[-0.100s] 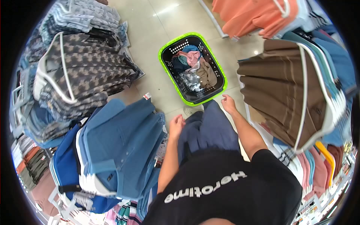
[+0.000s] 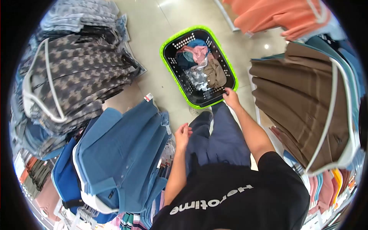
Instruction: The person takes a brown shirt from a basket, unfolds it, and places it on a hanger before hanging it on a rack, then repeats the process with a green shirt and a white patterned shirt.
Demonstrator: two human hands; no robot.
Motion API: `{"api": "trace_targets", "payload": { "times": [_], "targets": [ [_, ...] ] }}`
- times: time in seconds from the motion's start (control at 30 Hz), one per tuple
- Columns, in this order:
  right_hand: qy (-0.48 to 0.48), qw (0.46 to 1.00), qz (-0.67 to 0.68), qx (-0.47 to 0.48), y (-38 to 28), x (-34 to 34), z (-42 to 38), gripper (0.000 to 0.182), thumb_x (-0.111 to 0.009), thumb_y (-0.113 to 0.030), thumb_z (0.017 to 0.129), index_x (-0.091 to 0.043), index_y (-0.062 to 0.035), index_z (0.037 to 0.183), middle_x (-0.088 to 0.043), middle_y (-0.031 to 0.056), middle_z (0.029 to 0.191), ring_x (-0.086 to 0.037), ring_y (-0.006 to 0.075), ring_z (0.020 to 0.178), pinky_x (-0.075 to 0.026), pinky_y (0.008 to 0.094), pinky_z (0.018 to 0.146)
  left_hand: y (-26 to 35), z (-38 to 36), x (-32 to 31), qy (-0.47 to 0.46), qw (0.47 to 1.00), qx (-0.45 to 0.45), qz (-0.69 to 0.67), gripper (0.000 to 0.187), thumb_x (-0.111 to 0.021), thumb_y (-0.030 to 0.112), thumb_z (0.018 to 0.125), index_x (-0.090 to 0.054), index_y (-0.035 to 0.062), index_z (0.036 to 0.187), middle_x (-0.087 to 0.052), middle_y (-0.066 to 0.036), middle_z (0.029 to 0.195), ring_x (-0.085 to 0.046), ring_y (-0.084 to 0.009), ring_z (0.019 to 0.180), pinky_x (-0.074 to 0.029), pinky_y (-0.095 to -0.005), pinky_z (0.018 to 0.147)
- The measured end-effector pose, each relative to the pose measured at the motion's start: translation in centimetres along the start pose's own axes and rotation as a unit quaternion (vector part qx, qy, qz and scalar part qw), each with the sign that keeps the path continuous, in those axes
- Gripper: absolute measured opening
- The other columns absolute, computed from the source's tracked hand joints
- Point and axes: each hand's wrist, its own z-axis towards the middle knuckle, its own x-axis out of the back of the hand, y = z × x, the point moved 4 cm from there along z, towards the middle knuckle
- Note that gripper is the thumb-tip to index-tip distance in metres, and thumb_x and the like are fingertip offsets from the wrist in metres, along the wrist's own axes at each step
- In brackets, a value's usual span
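A black basket (image 2: 171, 78) with a bright green rim stands on the floor in front of my legs. Inside lie crumpled garments: a pink cloth (image 2: 200, 53), a brown cloth (image 2: 215, 74) and dark blue ones, beside clear plastic wrapping (image 2: 198, 79). My right hand (image 2: 231, 98) is at the basket's near right corner, fingers bent over the rim. In front of my left thigh hangs my left hand (image 2: 183, 135), loosely curled with the fingers a little apart and nothing visible in it. Blue shirts (image 2: 126, 153) hang to its left.
Clothes racks flank me closely on both sides. Patterned shirts (image 2: 82, 71) hang at the left, brown shirts (image 2: 295, 99) at the right, and orange garments (image 2: 268, 15) farther ahead. A white and red tag (image 2: 148, 97) sticks out from the blue shirts. Tiled floor (image 2: 153, 50) surrounds the basket.
My right hand has moved forward from just short of the basket onto its near right rim. My left hand has dropped slightly in view. The view has shifted a little.
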Motion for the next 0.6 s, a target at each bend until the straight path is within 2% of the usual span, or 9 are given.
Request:
{"api": "trace_targets", "payload": {
  "times": [0.07,0.13,0.2,0.23,0.37,0.43,0.47,0.53,0.6],
  "targets": [
    [0.009,1.000,-0.013,0.006,-1.7,-4.4,6.3,0.048,-0.071,-0.024,0.080,-0.063,0.0001,0.120,-0.067,0.0243,0.112,-0.063,0.0358,0.108,-0.050,0.0416,0.093,-0.3,1.7,0.6,0.036,0.999,0.011,-0.005,0.036,-0.053,0.026,0.103,-0.059,0.0004,0.127,-0.069,-0.010,0.098,-0.066,-0.0145,0.078,-0.054,-0.0279,0.072],
    [-0.003,0.998,-0.008,-0.056,-1.2,-8.5,12.0,0.061,-0.072,-0.028,0.079,-0.055,0.0049,0.127,-0.068,0.0253,0.106,-0.069,0.0334,0.094,-0.054,0.0414,0.085,-1.4,3.3,0.2,0.050,0.998,0.024,-0.031,0.034,-0.052,0.024,0.103,-0.059,-0.0011,0.125,-0.069,-0.010,0.096,-0.066,-0.0141,0.077,-0.054,-0.0273,0.071],
    [-0.040,0.973,0.085,-0.212,-2.2,-8.7,14.3,0.074,-0.074,-0.033,0.080,-0.044,0.0087,0.133,-0.069,0.0232,0.098,-0.071,0.0304,0.070,-0.058,0.0392,0.068,-2.7,4.1,-1.3,0.054,0.997,0.033,-0.036,0.033,-0.052,0.022,0.103,-0.059,-0.0020,0.124,-0.070,-0.009,0.094,-0.066,-0.0134,0.078,-0.054,-0.0264,0.071],
    [-0.018,0.963,0.113,-0.243,-1.3,-9.5,15.8,0.082,-0.074,-0.038,0.081,-0.036,0.0077,0.138,-0.069,0.0209,0.094,-0.068,0.0278,0.056,-0.058,0.0361,0.053,-3.1,4.6,-2.2,0.049,0.997,0.038,-0.036,0.033,-0.053,0.022,0.103,-0.060,-0.0018,0.124,-0.070,-0.009,0.094,-0.066,-0.0136,0.078,-0.054,-0.0265,0.071],
    [-0.028,0.957,0.103,-0.270,1.9,-13.1,19.9,0.059,-0.072,-0.031,0.085,-0.051,0.0008,0.130,-0.070,0.0186,0.089,-0.068,0.0264,0.055,-0.058,0.0364,0.052,-4.6,5.8,-4.5,0.037,0.997,0.060,-0.040,0.032,-0.054,0.022,0.102,-0.060,-0.0010,0.125,-0.069,-0.009,0.094,-0.066,-0.0140,0.077,-0.054,-0.0271,0.071],
    [0.003,0.984,0.027,-0.175,7.7,-16.4,23.0,0.030,-0.068,-0.023,0.088,-0.064,-0.0003,0.107,-0.069,0.0155,0.083,-0.067,0.0237,0.056,-0.055,0.0377,0.052,-4.4,6.0,-5.2,0.035,0.997,0.065,-0.031,0.033,-0.054,0.022,0.102,-0.060,-0.0013,0.125,-0.069,-0.009,0.094,-0.065,-0.0139,0.077,-0.054,-0.0272,0.071],
    [0.002,0.984,0.028,-0.179,6.9,-16.0,22.1,0.030,-0.068,-0.023,0.088,-0.064,-0.0003,0.107,-0.069,0.0155,0.083,-0.067,0.0237,0.056,-0.055,0.0377,0.052,-4.0,5.9,-5.5,0.033,0.997,0.067,-0.023,0.032,-0.054,0.021,0.102,-0.060,-0.0014,0.124,-0.069,-0.008,0.093,-0.065,-0.0138,0.077,-0.054,-0.0270,0.071],
    [-0.107,0.975,0.167,-0.099,1.3,-14.7,18.3,0.019,-0.063,-0.017,0.090,-0.062,0.0005,0.083,-0.065,0.0109,0.073,-0.066,0.0198,0.058,-0.052,0.0371,0.053,-2.7,5.2,-5.7,0.029,0.998,0.062,-0.012,0.032,-0.054,0.021,0.102,-0.061,-0.0015,0.124,-0.069,-0.008,0.093,-0.065,-0.0137,0.077,-0.054,-0.0269,0.071],
    [-0.176,0.956,0.235,0.001,-4.7,-12.7,13.8,0.020,-0.059,-0.013,0.091,-0.054,-0.0002,0.076,-0.060,0.0073,0.068,-0.063,0.0166,0.059,-0.049,0.0342,0.053,-1.1,4.8,-6.1,0.016,0.997,0.070,-0.019,0.033,-0.052,0.022,0.103,-0.060,-0.0012,0.125,-0.069,-0.008,0.094,-0.065,-0.0139,0.078,-0.054,-0.0264,0.071]
  ]
}}
